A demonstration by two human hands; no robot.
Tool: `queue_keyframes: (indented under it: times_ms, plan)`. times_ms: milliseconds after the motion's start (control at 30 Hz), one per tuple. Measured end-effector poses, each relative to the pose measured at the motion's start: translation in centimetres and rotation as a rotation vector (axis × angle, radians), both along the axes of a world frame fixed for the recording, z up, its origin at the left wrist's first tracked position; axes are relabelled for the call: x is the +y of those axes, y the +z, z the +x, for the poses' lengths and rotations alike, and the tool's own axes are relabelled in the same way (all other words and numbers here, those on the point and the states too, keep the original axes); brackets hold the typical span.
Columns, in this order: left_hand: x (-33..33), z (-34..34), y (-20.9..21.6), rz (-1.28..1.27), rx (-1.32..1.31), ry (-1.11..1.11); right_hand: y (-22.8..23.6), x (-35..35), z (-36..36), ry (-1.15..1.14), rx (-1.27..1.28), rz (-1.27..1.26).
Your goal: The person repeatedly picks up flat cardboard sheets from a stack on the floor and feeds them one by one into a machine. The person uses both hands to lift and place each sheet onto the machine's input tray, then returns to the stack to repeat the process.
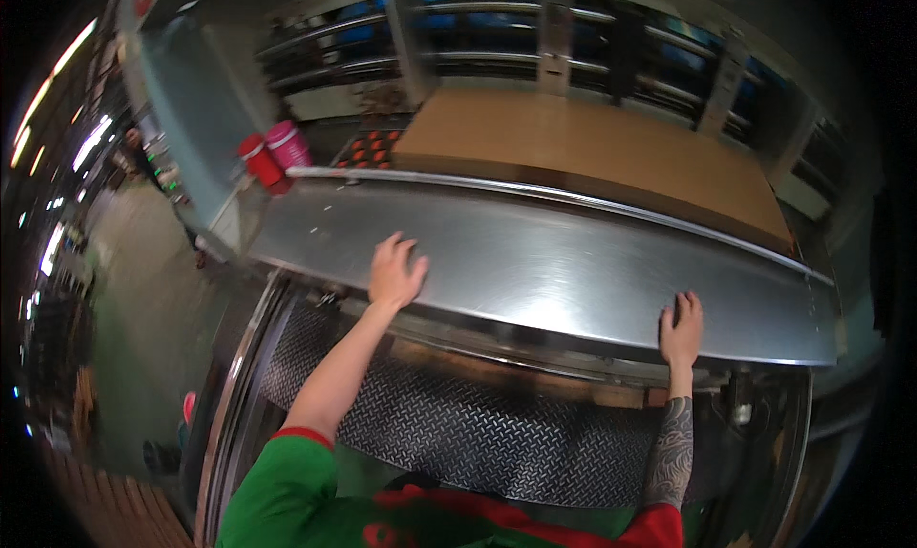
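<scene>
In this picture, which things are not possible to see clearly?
Head view:
- Palms of the left hand and right hand: pressed flat on the steel panel, so hidden.
- Space under the panel: covered by it.
- Shelves behind the brown board: dark, bent by the lens; contents unclear.
- Red and pink containers: too small for detail.

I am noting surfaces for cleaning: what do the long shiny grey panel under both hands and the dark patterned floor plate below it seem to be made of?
The long shiny grey panel looks like brushed steel: fine streaks, bright glare. The dark patterned floor plate seems to be metal tread plate, given its raised diamond pattern, though rubber is possible. The left hand and right hand lie flat on the panel.
</scene>
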State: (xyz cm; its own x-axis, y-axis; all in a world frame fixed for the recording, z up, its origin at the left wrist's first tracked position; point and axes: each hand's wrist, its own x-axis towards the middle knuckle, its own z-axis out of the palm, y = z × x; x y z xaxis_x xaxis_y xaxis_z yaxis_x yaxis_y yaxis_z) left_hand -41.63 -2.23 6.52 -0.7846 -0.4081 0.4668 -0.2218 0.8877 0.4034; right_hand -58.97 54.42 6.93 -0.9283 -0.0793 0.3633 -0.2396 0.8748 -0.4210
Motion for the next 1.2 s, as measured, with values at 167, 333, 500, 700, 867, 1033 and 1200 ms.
queue_keyframes:
  times_ms: [167,333,500,700,867,1033,1200]
  plan:
    - [-0.4,2.2,0.1,0.016,-0.068,-0.193,-2.2,-0.1,1.5,-0.090,0.058,0.168]
    - [1.5,11.5,-3.2,0.054,0.031,-0.403,-8.5,0.0,7.4,-0.132,0.130,0.245]
    - [2.0,32.9,-15.2,0.333,0.059,-0.412,-26.1,-3.9,25.8,-0.025,0.052,0.328]
    - [-4.2,61.0,-22.0,0.522,-0.120,0.247,-36.4,-17.4,51.4,0.373,-0.778,0.385]
    - [-17.4,70.1,-16.9,0.130,0.016,0.634,-32.8,-24.9,56.7,0.517,-0.943,0.453]
    - [-28.1,71.6,-14.2,0.117,-0.181,0.762,-34.7,-25.0,52.1,0.579,-0.856,0.538]
    - [-29.8,72.1,-15.7,0.273,-0.474,0.697,-33.5,-34.0,41.7,0.599,-0.443,0.074]
